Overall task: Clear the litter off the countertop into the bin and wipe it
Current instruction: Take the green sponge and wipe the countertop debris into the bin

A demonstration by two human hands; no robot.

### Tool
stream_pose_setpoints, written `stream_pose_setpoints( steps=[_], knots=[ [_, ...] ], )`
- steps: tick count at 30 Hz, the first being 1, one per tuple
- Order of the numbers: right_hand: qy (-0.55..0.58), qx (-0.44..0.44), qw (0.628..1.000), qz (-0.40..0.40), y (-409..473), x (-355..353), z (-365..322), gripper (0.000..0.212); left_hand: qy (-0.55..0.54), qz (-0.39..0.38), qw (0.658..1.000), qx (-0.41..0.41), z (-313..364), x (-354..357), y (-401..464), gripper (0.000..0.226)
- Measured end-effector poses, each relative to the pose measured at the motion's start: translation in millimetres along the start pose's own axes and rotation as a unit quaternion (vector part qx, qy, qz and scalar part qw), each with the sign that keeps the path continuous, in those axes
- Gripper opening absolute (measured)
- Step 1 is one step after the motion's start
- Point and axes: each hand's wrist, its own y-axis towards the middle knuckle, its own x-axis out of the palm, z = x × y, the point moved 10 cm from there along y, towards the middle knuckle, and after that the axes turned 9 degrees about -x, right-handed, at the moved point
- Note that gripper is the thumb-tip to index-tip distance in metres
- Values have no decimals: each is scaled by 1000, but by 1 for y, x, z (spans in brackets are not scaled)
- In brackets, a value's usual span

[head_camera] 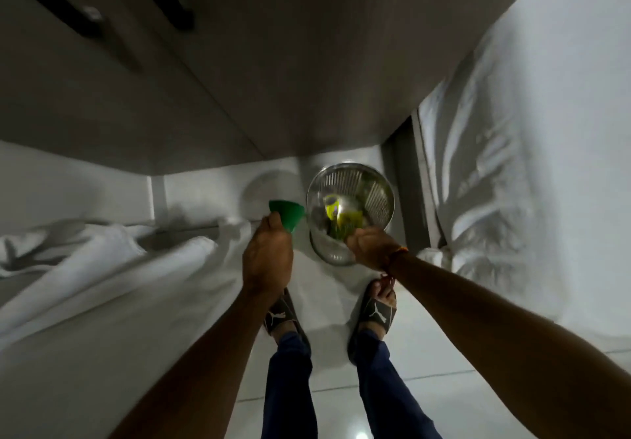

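Observation:
A round metal mesh bin (379, 186) stands on the white floor under the edge of the countertop (290, 80). Inside it lies yellow and green litter (333, 207). My left hand (268, 254) is shut on a green cup (286, 213), held just left of the bin's rim. My right hand (374, 247) is over the bin's near rim, fingers closed on a green and yellow wrapper (345, 227) that hangs into the bin. The fingertips of both hands are hidden.
White bedding (102, 261) lies at the left and a white sheet (529, 165) hangs at the right. My feet in black sandals (377, 312) stand on the glossy tiled floor right behind the bin. Dark handles (82, 18) show on the cabinet above.

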Motion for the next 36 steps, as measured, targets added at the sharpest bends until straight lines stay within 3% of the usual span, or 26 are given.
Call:
stream_pose_setpoints(
  steps=[2,4,6,9,12,16,19,21,23,26,29,33,36],
  knots=[
    [-47,31,998,-26,-20,-41,-12,11,-54,-6,998,-24,2,-42,-17,47],
    [16,55,992,-111,-41,-64,-33,21,-104,7,994,-25,13,-89,-35,45],
    [21,15,994,-107,-60,-110,-70,26,-171,38,984,-27,24,-152,-54,42],
    [-92,-27,995,-39,-95,-192,-109,30,-238,61,969,-11,39,-236,-77,37],
    [-177,-51,982,-32,-116,-257,-145,26,-320,94,943,14,46,-326,-94,37],
    [-250,-113,955,108,-123,-334,-174,59,-349,176,918,70,43,-452,-111,35],
    [-215,-103,965,111,-121,-371,-182,18,-308,302,897,96,20,-543,-109,42],
    [-213,-110,966,97,-115,-382,-188,11,-234,376,895,44,-12,-590,-91,51],
    [-215,-111,967,84,-107,-382,-187,12,-159,399,903,-10,-42,-612,-64,57],
    [-245,-122,958,84,-97,-372,-184,11,-127,343,929,-46,-55,-599,-17,55],
    [-251,-114,960,54,-87,-359,-178,15,-159,332,929,-37,-31,-577,5,54],
    [-229,-112,967,-30,-79,-349,-176,5,-179,329,927,-21,9,-554,3,56],
    [-226,-117,966,-42,-75,-351,-178,21,-209,318,925,14,51,-541,-16,54]
  ],
)
